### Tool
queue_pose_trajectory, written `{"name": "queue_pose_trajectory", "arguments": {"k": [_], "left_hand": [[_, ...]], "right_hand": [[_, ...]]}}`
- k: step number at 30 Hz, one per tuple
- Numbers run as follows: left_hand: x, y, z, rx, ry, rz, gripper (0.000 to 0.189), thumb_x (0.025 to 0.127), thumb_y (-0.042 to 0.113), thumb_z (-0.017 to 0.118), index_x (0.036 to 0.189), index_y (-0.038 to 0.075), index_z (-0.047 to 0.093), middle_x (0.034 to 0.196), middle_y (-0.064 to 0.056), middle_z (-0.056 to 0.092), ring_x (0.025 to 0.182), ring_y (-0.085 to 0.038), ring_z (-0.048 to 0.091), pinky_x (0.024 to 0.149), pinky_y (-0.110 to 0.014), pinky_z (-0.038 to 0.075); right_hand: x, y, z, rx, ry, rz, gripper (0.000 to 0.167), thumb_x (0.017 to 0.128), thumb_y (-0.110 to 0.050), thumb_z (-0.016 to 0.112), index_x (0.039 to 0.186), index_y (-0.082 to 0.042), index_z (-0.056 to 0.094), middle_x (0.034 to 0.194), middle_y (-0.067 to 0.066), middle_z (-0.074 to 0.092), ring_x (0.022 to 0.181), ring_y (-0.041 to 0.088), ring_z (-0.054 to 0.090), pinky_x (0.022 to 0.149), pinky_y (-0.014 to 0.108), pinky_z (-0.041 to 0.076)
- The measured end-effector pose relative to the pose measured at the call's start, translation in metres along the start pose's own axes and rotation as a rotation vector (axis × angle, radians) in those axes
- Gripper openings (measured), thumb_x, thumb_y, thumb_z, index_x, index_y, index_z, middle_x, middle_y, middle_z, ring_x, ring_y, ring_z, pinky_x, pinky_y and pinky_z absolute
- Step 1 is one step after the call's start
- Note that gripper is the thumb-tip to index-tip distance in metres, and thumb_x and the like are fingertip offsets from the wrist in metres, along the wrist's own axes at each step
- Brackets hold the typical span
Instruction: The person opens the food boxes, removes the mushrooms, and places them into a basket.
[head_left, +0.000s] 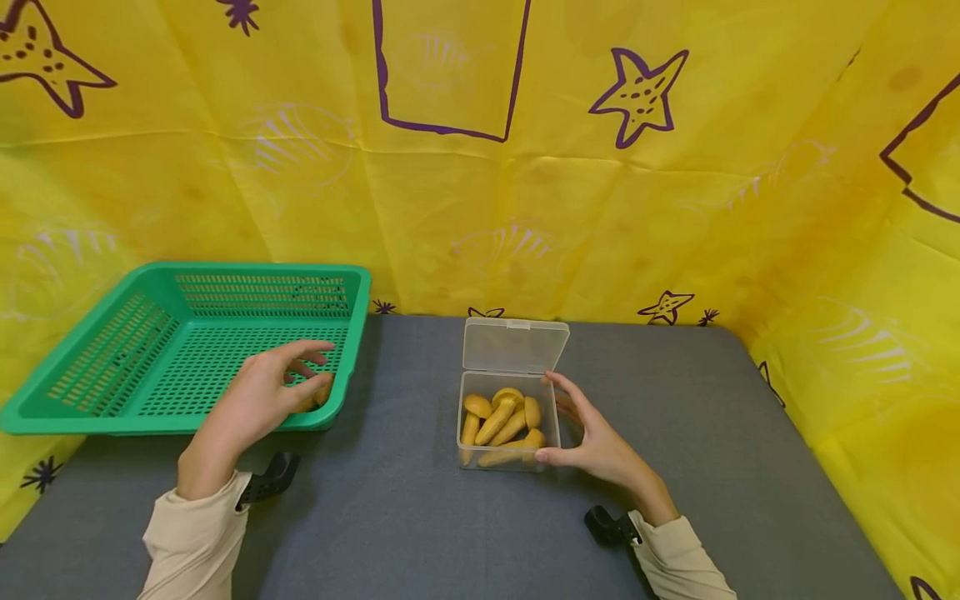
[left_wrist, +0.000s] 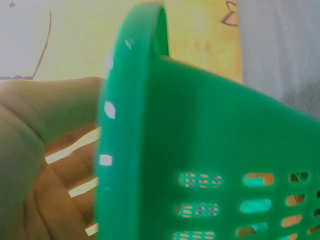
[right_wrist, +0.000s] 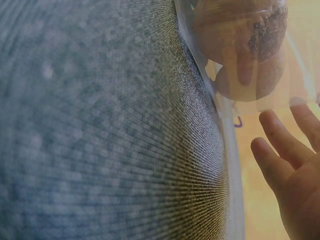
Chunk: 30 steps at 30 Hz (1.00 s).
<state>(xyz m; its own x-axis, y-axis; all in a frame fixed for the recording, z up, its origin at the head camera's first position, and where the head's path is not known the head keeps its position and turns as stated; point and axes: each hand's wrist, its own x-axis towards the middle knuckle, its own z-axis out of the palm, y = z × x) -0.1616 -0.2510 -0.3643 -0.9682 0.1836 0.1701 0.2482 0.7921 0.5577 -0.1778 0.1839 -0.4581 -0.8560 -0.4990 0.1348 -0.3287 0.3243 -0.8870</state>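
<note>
A clear plastic box [head_left: 467, 427] stands on the grey table [head_left: 420, 533] with its lid [head_left: 515, 344] up, and several tan mushroom-shaped pieces [head_left: 501, 421] lie inside. My right hand [head_left: 555, 418] grips the box's right side, thumb at the front corner and fingers at the rear. In the right wrist view those fingers [right_wrist: 280, 145] lie by the box wall [right_wrist: 227, 165], with the pieces [right_wrist: 240, 45] blurred behind it. My left hand [head_left: 311, 375] is over the near right corner of the green basket [head_left: 97, 417], holding one tan piece [head_left: 320, 397] between thumb and fingers. The left wrist view shows the palm [left_wrist: 45, 150] behind the basket rim [left_wrist: 130, 125].
A yellow cloth with purple stars [head_left: 637, 92] hangs as a wall behind and to the right of the table. The basket sits at the left edge, partly over the cloth. Bare grey table lies between basket and box and to the right of the box.
</note>
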Motion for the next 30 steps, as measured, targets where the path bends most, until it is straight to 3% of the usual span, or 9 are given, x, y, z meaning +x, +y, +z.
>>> {"name": "queue_pose_trajectory", "arguments": {"k": [8, 12, 15, 23, 30], "left_hand": [[-0.003, 0.015, 0.003, -0.017, 0.055, 0.066, 0.041, 0.093, 0.011, 0.067, 0.133, 0.008, 0.061, 0.118, -0.012, 0.070, 0.097, -0.029, 0.066, 0.081, -0.049, 0.052], [-0.003, 0.022, 0.008, 0.001, 0.134, 0.168, 0.042, 0.087, 0.005, 0.073, 0.128, 0.007, 0.065, 0.111, -0.010, 0.072, 0.089, -0.024, 0.067, 0.076, -0.043, 0.055], [-0.003, 0.026, 0.011, -0.007, 0.159, 0.213, 0.042, 0.085, 0.004, 0.075, 0.126, 0.008, 0.065, 0.111, -0.008, 0.071, 0.089, -0.022, 0.065, 0.077, -0.044, 0.056], [-0.001, 0.036, 0.021, -0.002, 0.182, 0.265, 0.043, 0.084, 0.005, 0.077, 0.125, 0.011, 0.065, 0.109, -0.003, 0.068, 0.090, -0.019, 0.060, 0.069, -0.027, 0.047], [0.001, 0.048, 0.033, -0.047, 0.113, 0.289, 0.043, 0.084, 0.001, 0.075, 0.126, 0.007, 0.065, 0.118, -0.007, 0.068, 0.106, -0.023, 0.063, 0.084, -0.044, 0.052]], "right_hand": [[0.000, 0.002, 0.001, 0.003, -0.002, 0.009, 0.101, 0.080, -0.019, 0.083, 0.157, -0.028, 0.020, 0.163, 0.009, 0.023, 0.149, 0.039, 0.026, 0.117, 0.061, 0.025], [0.000, 0.002, 0.001, 0.006, -0.003, 0.003, 0.100, 0.080, -0.019, 0.083, 0.158, -0.027, 0.020, 0.163, 0.009, 0.023, 0.149, 0.039, 0.025, 0.117, 0.061, 0.025], [0.000, 0.001, 0.000, 0.007, -0.003, -0.008, 0.100, 0.081, -0.018, 0.083, 0.158, -0.027, 0.019, 0.163, 0.009, 0.025, 0.150, 0.038, 0.024, 0.118, 0.060, 0.025], [0.001, 0.000, 0.000, 0.012, -0.011, -0.008, 0.100, 0.081, -0.018, 0.083, 0.157, -0.029, 0.019, 0.162, 0.009, 0.025, 0.150, 0.039, 0.023, 0.118, 0.060, 0.024], [0.001, -0.001, -0.001, 0.011, -0.005, -0.013, 0.101, 0.080, -0.017, 0.083, 0.158, -0.027, 0.020, 0.161, 0.010, 0.026, 0.150, 0.039, 0.023, 0.118, 0.058, 0.024]]}}
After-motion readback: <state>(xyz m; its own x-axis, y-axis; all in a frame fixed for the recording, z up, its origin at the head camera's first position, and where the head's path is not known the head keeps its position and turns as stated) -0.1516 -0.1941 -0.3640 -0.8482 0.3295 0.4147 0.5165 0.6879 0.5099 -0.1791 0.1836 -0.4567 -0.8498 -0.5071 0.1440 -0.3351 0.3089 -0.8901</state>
